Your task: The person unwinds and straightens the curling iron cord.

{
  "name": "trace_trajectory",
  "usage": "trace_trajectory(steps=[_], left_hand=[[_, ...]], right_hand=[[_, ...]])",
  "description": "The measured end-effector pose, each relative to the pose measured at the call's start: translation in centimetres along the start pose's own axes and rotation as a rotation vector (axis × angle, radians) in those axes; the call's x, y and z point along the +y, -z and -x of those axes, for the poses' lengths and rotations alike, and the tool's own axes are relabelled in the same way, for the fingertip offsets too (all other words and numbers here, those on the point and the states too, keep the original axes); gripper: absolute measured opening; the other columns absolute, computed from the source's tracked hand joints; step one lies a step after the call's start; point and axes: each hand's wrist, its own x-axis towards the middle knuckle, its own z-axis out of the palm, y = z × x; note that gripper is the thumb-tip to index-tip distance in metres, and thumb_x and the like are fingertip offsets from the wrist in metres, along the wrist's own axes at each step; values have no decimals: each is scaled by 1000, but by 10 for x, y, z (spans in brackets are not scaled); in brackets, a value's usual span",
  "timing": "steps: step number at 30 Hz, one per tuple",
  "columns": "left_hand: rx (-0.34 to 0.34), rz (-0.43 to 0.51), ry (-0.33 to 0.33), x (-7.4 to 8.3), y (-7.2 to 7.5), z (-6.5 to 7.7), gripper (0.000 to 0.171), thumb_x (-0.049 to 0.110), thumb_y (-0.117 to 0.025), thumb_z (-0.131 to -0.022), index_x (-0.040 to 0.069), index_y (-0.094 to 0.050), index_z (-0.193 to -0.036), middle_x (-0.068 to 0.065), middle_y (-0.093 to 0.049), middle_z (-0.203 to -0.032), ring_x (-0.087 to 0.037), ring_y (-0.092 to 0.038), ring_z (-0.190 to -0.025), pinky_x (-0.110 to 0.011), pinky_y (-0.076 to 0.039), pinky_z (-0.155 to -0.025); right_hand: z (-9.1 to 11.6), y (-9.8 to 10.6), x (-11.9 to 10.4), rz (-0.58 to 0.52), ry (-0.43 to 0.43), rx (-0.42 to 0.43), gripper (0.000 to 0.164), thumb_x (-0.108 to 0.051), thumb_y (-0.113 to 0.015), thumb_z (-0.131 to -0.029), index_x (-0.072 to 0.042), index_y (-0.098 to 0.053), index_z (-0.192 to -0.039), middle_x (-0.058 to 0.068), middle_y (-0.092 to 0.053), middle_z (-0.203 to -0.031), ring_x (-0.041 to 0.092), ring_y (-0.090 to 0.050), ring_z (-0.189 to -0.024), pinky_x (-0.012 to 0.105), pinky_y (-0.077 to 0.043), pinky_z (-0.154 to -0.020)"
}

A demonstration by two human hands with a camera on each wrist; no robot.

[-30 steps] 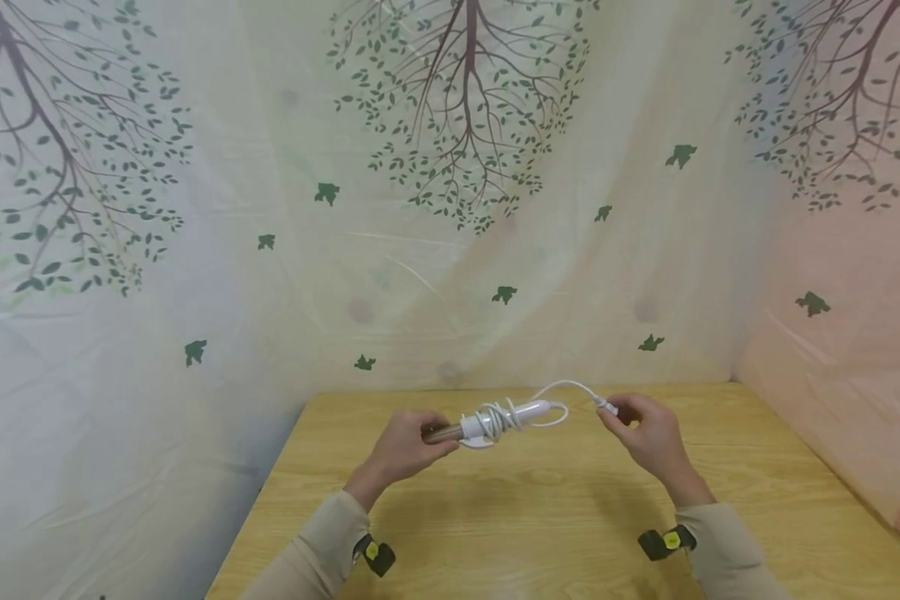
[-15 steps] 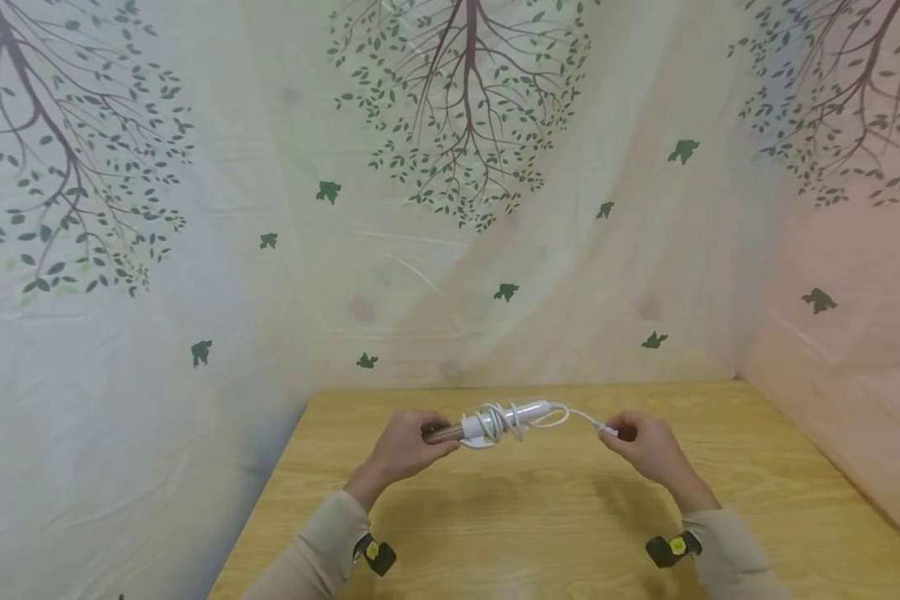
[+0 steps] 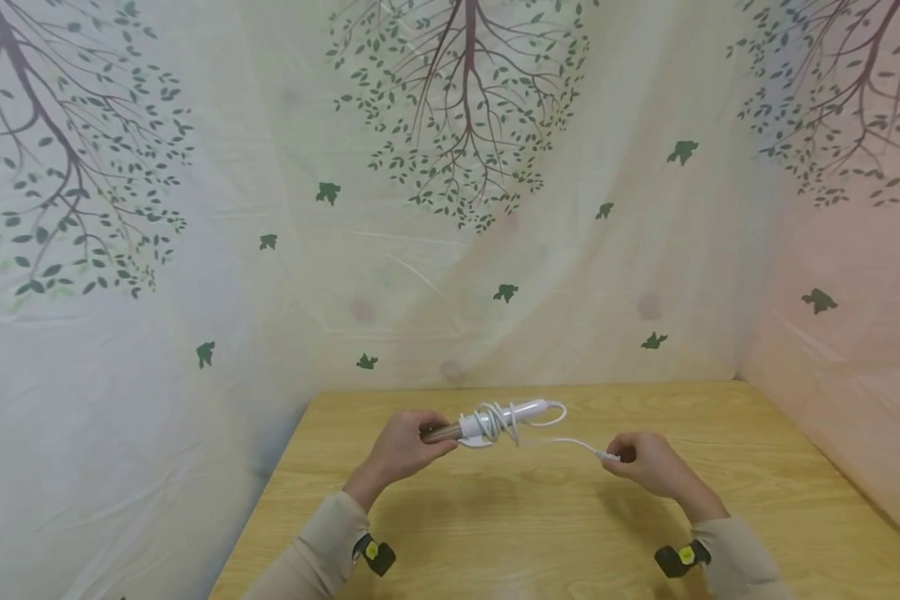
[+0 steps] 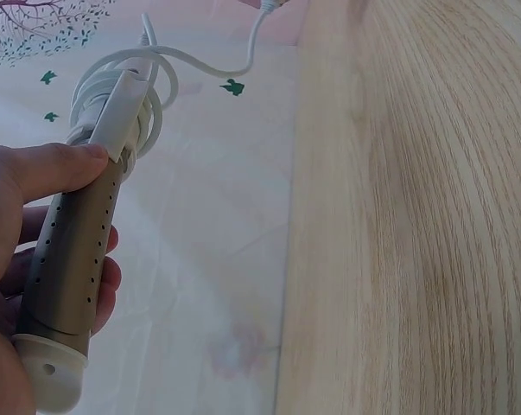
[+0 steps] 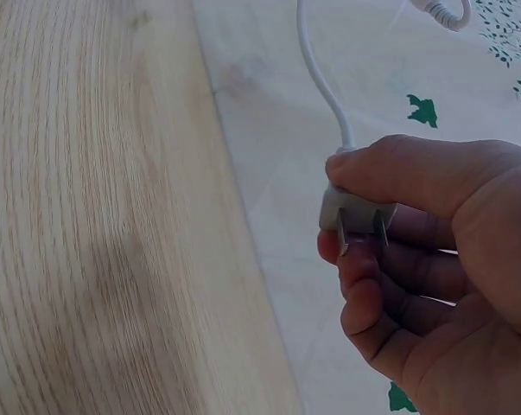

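Note:
My left hand (image 3: 403, 448) grips a curling iron (image 4: 74, 251) by its bronze, perforated barrel, with the thumb by the white clip. The iron is in the air over the table, its white handle (image 3: 528, 410) tilted up to the right. A white cord (image 3: 570, 441) is wound in several loops around the handle. To the right and a little lower, my right hand (image 3: 648, 461) pinches the white two-pin plug (image 5: 355, 207) between thumb and fingers, prongs showing in the right wrist view. A free length of cord runs from the loops to the plug.
The wooden table (image 3: 495, 533) lies below both hands, its back edge meeting a pale curtain (image 3: 435, 292) printed with trees and green leaves. Similar cloth hangs at the left and right sides. Each wrist wears a black strap with a small camera (image 3: 375, 555).
My right hand has come down and slightly right with the plug. The free cord, which arched above the handle's end, now passes below it. My left hand and the curling iron stay nearly still.

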Motion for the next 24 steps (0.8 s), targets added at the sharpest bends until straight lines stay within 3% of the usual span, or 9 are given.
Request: trace_trajectory(steps=[8,19,24], left_hand=[[18,-10,1,-1,1,1,20,24,-79,-82,9,-73,-93,1,-72,-83,-3,-57,-64,-21,-47,-58],[38,-24,13,-4,2,2,20,25,-79,-82,11,-73,-94,3,-71,-81,-1,-54,-61,-20,-46,-57],[49,-22,22,-5,3,2,19,25,-79,-82,11,-74,-94,3,-71,-81,-2,-54,-60,-21,-45,-56]], right_hand=[[7,1,-1,-68,87,-135,10,-19,-71,-89,-11,-66,-85,-4,-63,-76,2,-53,-66,22,-46,-57],[13,2,-2,-88,186,-220,8,-23,-71,-90,-17,-68,-84,-10,-65,-78,0,-56,-69,23,-48,-62],[14,5,-6,-131,231,-252,10,-23,-70,-90,-13,-69,-87,-10,-66,-80,-1,-57,-71,23,-49,-63]])
